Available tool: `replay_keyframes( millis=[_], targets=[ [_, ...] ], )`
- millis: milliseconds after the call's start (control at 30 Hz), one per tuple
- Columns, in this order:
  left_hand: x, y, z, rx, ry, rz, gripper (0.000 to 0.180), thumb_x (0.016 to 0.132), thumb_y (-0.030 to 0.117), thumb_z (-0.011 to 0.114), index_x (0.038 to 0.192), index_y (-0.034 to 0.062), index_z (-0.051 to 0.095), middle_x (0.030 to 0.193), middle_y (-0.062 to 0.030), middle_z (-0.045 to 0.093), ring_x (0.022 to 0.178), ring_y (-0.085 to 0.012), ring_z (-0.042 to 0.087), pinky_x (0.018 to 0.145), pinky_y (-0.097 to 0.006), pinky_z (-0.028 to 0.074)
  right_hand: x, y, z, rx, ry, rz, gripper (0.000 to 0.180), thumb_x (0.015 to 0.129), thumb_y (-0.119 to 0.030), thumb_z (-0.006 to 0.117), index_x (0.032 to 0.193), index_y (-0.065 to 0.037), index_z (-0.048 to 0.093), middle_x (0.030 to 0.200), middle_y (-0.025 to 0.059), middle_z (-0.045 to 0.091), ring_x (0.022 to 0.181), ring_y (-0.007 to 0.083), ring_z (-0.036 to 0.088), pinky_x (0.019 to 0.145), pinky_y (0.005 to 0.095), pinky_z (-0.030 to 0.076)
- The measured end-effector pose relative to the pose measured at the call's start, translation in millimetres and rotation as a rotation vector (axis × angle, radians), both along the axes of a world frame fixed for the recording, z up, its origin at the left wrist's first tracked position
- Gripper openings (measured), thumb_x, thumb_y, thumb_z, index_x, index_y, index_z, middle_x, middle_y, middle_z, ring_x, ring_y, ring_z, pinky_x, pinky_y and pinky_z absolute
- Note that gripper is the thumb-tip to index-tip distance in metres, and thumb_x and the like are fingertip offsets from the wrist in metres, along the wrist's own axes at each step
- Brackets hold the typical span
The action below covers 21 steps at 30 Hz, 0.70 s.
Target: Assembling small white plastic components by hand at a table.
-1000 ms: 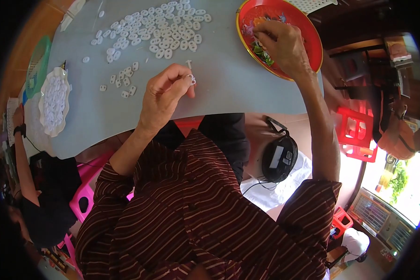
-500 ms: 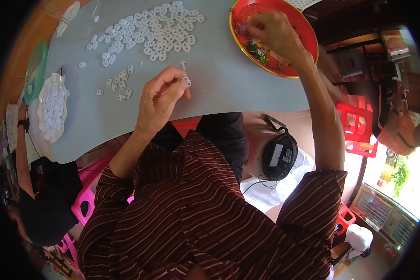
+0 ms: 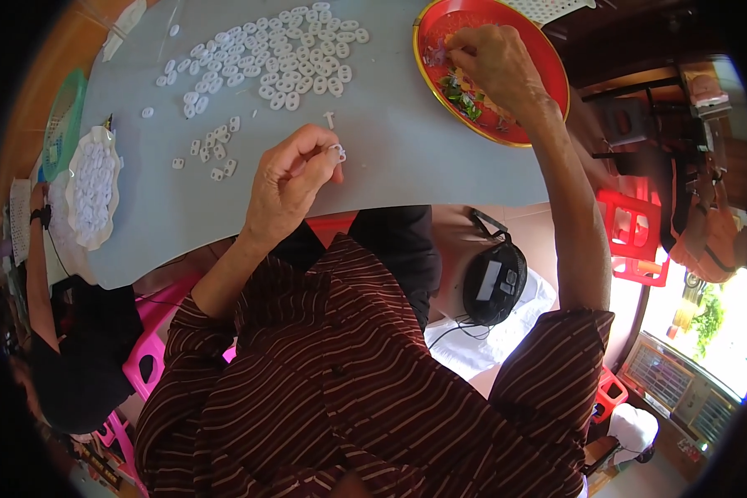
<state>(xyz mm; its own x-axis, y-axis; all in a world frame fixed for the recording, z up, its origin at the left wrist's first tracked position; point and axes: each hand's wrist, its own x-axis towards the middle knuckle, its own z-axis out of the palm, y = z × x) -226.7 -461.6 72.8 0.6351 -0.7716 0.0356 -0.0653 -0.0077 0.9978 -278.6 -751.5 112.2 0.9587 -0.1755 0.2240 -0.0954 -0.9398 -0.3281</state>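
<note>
My left hand [image 3: 289, 183] is closed, pinching a small white plastic piece [image 3: 339, 153] between thumb and forefinger above the near part of the table. Just beyond its fingertips lies a small white T-shaped piece [image 3: 329, 119]. My right hand [image 3: 500, 68] reaches into a red round tray with a gold rim [image 3: 554, 62]. Its fingers are pressed together over small colourful bits, and whatever they pinch is too small to make out. Green and dark bits [image 3: 463, 95] lie in the tray beside that hand.
Many white oval two-holed pieces [image 3: 286, 62] spread over the far grey table [image 3: 407, 166]. Several squarish ones [image 3: 218, 149] lie nearer. At the left stand a scalloped dish [image 3: 94, 187] heaped with white pieces and a green basket [image 3: 64, 124]. Another person's arm [image 3: 41, 257] shows at far left.
The view has shifted slightly. My right hand stays over the tray, its fingers moving a little among the bits. My left hand keeps its pinch on the white piece.
</note>
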Motion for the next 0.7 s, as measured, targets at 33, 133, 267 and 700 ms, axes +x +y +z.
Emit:
replay_keyframes(
  millis=[33,133,267,700],
  targets=[
    [-1,0,2,0.013,0.003,-0.004,0.011,0.090,0.011,0.052,0.086,0.0020,0.056,0.067,0.0013,0.053,0.061,-0.0029,0.041,0.055,-0.019,0.032,2,3,1,-0.054,0.028,-0.016,0.008,0.074,-0.004,0.061,0.072,0.004,0.063,0.067,0.0204,0.061,0.066,0.0332,0.064,0.065,0.0415,0.052],
    [-2,1,7,0.044,-0.006,-0.013,0.010,0.090,0.011,0.052,0.086,0.0020,0.056,0.067,0.0009,0.053,0.061,-0.0037,0.042,0.055,-0.020,0.033,10,11,2,-0.360,0.135,-0.057,0.012,0.079,-0.009,0.061,0.079,0.002,0.065,0.065,0.0187,0.060,0.062,0.0348,0.061,0.061,0.0413,0.050],
    [-3,1,2,-0.013,0.000,0.011,0.011,0.089,0.011,0.053,0.085,0.0011,0.056,0.067,-0.0001,0.053,0.063,-0.0056,0.046,0.057,-0.021,0.036,20,15,0,-0.419,0.158,-0.075,0.012,0.077,-0.009,0.063,0.073,0.002,0.061,0.065,0.0184,0.059,0.064,0.0361,0.061,0.061,0.0431,0.049],
    [1,-4,-1,-0.119,0.137,0.092,0.016,0.090,0.014,0.053,0.085,0.0006,0.058,0.069,-0.0012,0.057,0.066,-0.0076,0.050,0.064,-0.022,0.039,-25,125,-8,0.994,-0.165,-0.050,0.008,0.075,-0.003,0.064,0.081,0.002,0.063,0.069,0.0049,0.064,0.062,0.0086,0.060,0.059,0.0231,0.049]
  ],
)
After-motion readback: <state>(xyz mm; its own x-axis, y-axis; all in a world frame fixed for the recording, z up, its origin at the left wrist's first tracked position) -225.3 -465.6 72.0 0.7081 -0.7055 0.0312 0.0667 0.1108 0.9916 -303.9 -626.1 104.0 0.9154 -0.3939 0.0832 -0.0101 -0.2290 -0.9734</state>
